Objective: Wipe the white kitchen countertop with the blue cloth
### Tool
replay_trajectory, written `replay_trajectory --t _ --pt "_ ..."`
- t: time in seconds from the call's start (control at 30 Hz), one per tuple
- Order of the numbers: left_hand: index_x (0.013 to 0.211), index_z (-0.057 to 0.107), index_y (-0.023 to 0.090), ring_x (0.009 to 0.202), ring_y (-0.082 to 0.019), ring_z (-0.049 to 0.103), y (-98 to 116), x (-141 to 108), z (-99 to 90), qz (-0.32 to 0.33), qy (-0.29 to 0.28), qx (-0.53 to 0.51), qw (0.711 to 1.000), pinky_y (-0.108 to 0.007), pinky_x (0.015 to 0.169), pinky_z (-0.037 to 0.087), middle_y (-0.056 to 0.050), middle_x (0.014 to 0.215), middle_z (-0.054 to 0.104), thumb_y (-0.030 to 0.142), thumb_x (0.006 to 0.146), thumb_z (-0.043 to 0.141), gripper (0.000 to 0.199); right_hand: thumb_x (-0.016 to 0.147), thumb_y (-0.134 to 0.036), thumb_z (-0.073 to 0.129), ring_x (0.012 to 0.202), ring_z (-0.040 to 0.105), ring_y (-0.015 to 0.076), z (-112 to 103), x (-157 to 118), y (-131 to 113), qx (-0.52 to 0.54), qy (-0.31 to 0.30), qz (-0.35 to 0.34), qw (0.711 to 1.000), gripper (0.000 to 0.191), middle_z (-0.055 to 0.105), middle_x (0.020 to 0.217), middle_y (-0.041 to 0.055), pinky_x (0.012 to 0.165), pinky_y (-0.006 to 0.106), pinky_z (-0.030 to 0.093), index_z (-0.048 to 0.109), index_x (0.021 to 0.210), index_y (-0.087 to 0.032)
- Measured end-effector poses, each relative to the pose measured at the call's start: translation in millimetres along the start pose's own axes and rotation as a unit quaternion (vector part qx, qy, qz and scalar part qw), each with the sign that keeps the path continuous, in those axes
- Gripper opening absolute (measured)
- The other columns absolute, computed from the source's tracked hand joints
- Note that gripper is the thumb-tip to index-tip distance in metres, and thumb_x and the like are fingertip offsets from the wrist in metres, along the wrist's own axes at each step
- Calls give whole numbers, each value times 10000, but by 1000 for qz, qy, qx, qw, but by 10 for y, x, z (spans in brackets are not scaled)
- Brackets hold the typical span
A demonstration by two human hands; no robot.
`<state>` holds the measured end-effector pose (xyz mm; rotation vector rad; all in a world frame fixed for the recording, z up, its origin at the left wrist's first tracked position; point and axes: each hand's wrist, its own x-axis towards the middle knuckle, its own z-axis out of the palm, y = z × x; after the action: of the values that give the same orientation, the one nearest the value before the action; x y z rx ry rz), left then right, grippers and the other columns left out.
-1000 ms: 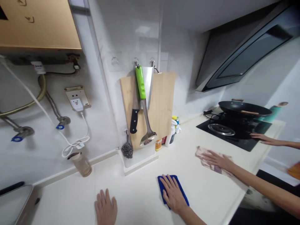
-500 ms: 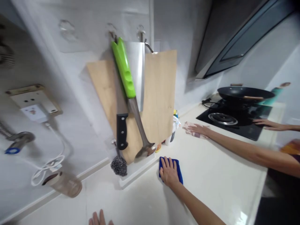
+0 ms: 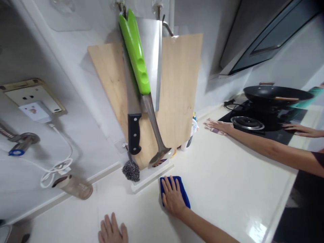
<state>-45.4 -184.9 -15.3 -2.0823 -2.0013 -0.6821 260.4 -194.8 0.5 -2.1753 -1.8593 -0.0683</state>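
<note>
My right hand (image 3: 173, 199) lies flat on a folded blue cloth (image 3: 185, 195), its fingers spread and pressing it onto the white countertop (image 3: 215, 189). The cloth is just in front of a white tray (image 3: 145, 184) that stands against the wall. At the bottom edge of the view, my left hand (image 3: 112, 231) rests palm down on the counter with its fingers apart and nothing in it; its wrist is out of view. Above the tray hang a green-handled ladle (image 3: 138, 57), a black-handled knife (image 3: 134, 133) and a cleaver (image 3: 153, 54), before a wooden cutting board (image 3: 177, 91).
A co-worker's hand (image 3: 222, 126) rests on a patterned cloth (image 3: 211, 125); their other hand (image 3: 300, 129) is at the black stove (image 3: 270, 133), which bears a wok (image 3: 273, 93). A steel scrubber (image 3: 131, 171) hangs low beside the tray. A brownish cup (image 3: 76, 187) lies tipped at left.
My right hand and the blue cloth have slid left and nearer along the tray's front. More of my left hand shows. The view has shifted, and the co-worker's cloth is slightly closer to the wall.
</note>
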Motion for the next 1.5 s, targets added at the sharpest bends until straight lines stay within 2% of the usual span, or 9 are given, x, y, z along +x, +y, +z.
replay_trajectory --t 0.27,0.37,0.53,0.7,0.9,1.0,1.17,1.37,1.5 --pt "1448 401 94 1506 -299 154 -34 -35 -146 -18 -42 -54 997 -573 1193 213 -195 1535 403 386 958 230 596 929 -424 365 1492 31 381 -58 -385 -1264 127 -87 -221 963 723 94 1626 110 1200 641 19 95 1547 -161" --pt "1511 251 112 1499 -227 200 -99 -53 -136 -61 -39 -120 990 -514 1217 214 -173 1545 395 354 976 154 596 949 -474 332 1491 67 381 -144 -354 -1500 168 -131 -297 931 702 121 1623 117 1201 642 44 129 1549 -170" --pt "1544 85 131 1501 -217 191 -86 -45 -192 -118 -63 -175 976 -482 1239 193 -170 1614 249 400 976 150 632 954 -465 332 1500 48 336 -262 28 -1697 200 -174 -363 893 659 170 1627 94 1219 590 46 204 1538 -189" --pt "1538 127 95 1496 -256 208 -76 -59 -175 -116 -57 -172 977 -505 1236 200 -186 1604 264 408 969 189 652 946 -451 337 1500 22 332 -133 424 -1942 195 -189 -310 911 653 169 1630 97 1214 596 28 229 1531 -183" --pt "1538 127 64 1476 -291 268 -231 -137 113 -86 -16 -143 986 -531 1211 258 -208 1572 328 397 949 253 689 932 -457 331 1494 73 337 82 926 -2205 170 -162 -212 949 676 133 1640 86 1207 578 8 211 1536 -178" --pt "1543 148 104 1482 -283 253 -233 -157 185 -71 -10 -115 991 -553 1203 257 -193 1553 371 381 948 286 671 929 -454 331 1494 78 325 174 1171 -2303 147 -149 -185 960 673 145 1639 78 1207 547 5 223 1534 -179" --pt "1545 177 179 1508 -324 141 -167 -183 168 -42 -39 -91 994 -619 1197 207 -141 1620 239 370 924 389 683 930 -435 317 1496 59 320 345 1492 -2422 114 -145 -168 968 666 166 1635 84 1199 529 -38 220 1535 -173" --pt "1539 220 209 1503 -353 150 -194 -218 262 -55 -39 -97 993 -647 1190 197 -131 1627 220 409 905 431 697 945 -428 280 1494 76 318 366 1607 -2461 98 -148 -180 968 659 199 1626 98 1197 553 -29 196 1539 -156" --pt "1551 149 171 1475 -325 261 -233 -171 329 -85 -1 -117 990 -603 1183 263 -154 1582 331 403 921 363 705 954 -430 269 1493 104 326 194 1342 -2447 96 -154 -196 964 649 188 1625 113 1203 574 49 208 1534 -145"
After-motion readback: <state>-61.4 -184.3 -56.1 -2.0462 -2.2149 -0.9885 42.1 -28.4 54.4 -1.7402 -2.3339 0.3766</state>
